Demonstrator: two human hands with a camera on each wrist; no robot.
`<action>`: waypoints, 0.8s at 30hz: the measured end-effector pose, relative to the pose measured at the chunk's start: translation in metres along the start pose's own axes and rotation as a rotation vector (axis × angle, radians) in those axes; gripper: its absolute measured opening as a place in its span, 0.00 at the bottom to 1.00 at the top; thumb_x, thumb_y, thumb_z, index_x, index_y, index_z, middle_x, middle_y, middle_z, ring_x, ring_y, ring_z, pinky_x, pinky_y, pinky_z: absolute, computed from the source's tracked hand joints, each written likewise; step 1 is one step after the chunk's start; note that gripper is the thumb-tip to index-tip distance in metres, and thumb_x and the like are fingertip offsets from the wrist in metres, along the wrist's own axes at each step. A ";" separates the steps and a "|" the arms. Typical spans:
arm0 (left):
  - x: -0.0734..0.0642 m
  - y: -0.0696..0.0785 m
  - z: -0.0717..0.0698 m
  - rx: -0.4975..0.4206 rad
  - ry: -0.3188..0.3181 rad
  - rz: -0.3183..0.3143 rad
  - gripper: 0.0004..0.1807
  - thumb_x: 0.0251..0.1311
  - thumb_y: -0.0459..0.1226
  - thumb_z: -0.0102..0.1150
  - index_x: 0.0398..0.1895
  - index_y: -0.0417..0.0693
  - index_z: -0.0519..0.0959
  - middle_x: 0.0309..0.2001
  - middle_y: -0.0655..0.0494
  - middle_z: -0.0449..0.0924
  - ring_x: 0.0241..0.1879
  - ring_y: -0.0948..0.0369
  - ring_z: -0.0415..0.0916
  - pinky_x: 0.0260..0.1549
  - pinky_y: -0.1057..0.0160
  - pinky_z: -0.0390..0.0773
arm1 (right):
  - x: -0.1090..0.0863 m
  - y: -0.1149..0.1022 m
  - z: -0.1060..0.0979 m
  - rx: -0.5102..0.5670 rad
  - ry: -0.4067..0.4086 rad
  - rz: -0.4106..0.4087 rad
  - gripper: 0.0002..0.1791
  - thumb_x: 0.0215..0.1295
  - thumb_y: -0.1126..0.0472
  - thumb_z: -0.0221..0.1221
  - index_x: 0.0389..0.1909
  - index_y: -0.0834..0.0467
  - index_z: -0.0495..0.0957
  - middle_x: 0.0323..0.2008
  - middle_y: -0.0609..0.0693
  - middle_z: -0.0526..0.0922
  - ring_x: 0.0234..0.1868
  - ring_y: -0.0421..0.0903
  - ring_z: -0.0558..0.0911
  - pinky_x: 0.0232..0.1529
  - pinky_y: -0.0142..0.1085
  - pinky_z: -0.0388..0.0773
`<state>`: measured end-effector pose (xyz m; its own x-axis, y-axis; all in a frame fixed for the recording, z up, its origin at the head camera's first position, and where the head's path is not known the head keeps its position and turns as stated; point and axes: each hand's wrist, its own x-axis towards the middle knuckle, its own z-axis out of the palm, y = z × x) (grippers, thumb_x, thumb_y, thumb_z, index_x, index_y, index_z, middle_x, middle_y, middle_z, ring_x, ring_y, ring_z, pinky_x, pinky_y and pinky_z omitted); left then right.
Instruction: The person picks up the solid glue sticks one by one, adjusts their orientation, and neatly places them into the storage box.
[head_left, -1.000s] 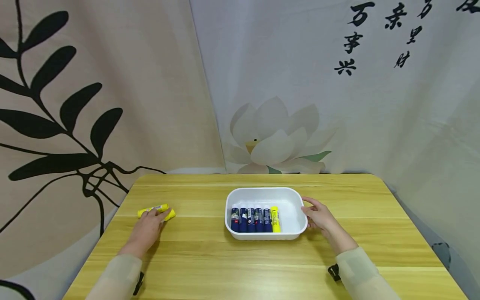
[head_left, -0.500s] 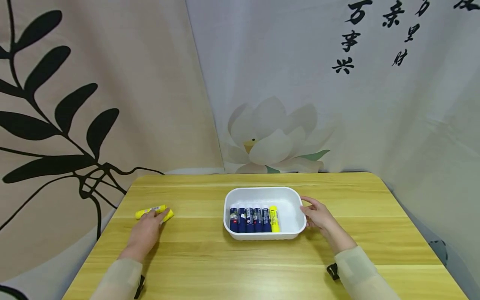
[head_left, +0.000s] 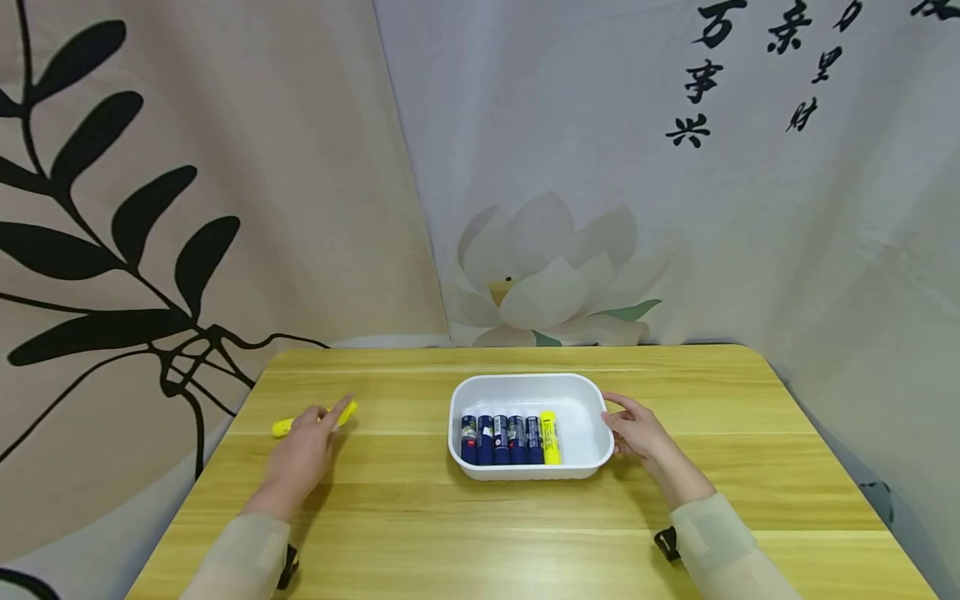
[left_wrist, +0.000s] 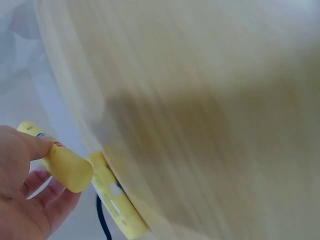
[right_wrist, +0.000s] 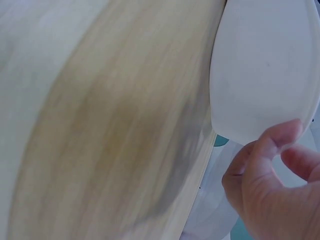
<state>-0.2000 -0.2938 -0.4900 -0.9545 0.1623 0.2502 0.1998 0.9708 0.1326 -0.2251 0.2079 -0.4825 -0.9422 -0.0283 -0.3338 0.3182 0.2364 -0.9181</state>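
My left hand [head_left: 302,454] pinches a yellow glue stick [left_wrist: 67,167] between thumb and fingers, raised a little above the table. A second yellow glue stick [left_wrist: 117,200] lies on the tabletop under that hand; in the head view only its left end [head_left: 282,427] shows. My right hand [head_left: 641,433] grips the right rim of a white tray [head_left: 588,392], thumb and fingers on either side of it. Inside the tray, several dark blue glue sticks [head_left: 501,442] stand in a row at the left, with a yellow glue stick [head_left: 550,437] at the row's right end.
The wooden table [head_left: 420,533] has its far edge close to a hanging cloth backdrop [head_left: 300,167] printed with leaves and a lotus. Bare tray floor shows right of the row. A black strap piece [head_left: 666,543] sits at the right wrist.
My left hand has taken up one yellow glue stick and shifted slightly right and up; the other stays lying there. The right hand and tray have kept their places.
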 end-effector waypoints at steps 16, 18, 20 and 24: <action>0.027 0.057 -0.002 -0.546 -0.057 -0.142 0.34 0.61 0.31 0.58 0.69 0.52 0.57 0.44 0.44 0.69 0.41 0.52 0.70 0.32 0.62 0.74 | -0.001 -0.001 0.000 0.008 -0.010 0.007 0.26 0.72 0.60 0.49 0.69 0.55 0.60 0.42 0.57 0.72 0.27 0.44 0.75 0.27 0.35 0.74; 0.031 0.064 -0.001 -0.606 -0.048 -0.157 0.34 0.60 0.31 0.59 0.68 0.51 0.58 0.43 0.44 0.69 0.39 0.53 0.70 0.33 0.62 0.74 | -0.001 -0.001 0.000 0.010 -0.010 0.010 0.26 0.72 0.59 0.49 0.69 0.55 0.60 0.42 0.57 0.72 0.27 0.44 0.75 0.27 0.36 0.74; 0.033 0.072 -0.002 -0.663 -0.047 -0.175 0.34 0.60 0.30 0.59 0.68 0.50 0.57 0.42 0.43 0.68 0.38 0.53 0.69 0.33 0.62 0.73 | -0.001 -0.001 0.000 0.012 -0.006 0.012 0.26 0.72 0.60 0.49 0.69 0.55 0.60 0.42 0.57 0.72 0.27 0.44 0.75 0.28 0.36 0.75; 0.040 0.089 -0.002 -0.747 -0.048 -0.231 0.36 0.58 0.29 0.60 0.68 0.50 0.57 0.41 0.43 0.69 0.37 0.53 0.71 0.33 0.63 0.75 | -0.002 -0.001 0.000 0.013 -0.004 0.010 0.26 0.72 0.60 0.49 0.69 0.55 0.60 0.42 0.57 0.72 0.28 0.44 0.75 0.28 0.36 0.75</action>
<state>-0.2196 -0.2011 -0.4659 -0.9952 -0.0056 0.0981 0.0745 0.6074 0.7909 -0.2238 0.2073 -0.4808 -0.9387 -0.0298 -0.3435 0.3286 0.2243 -0.9174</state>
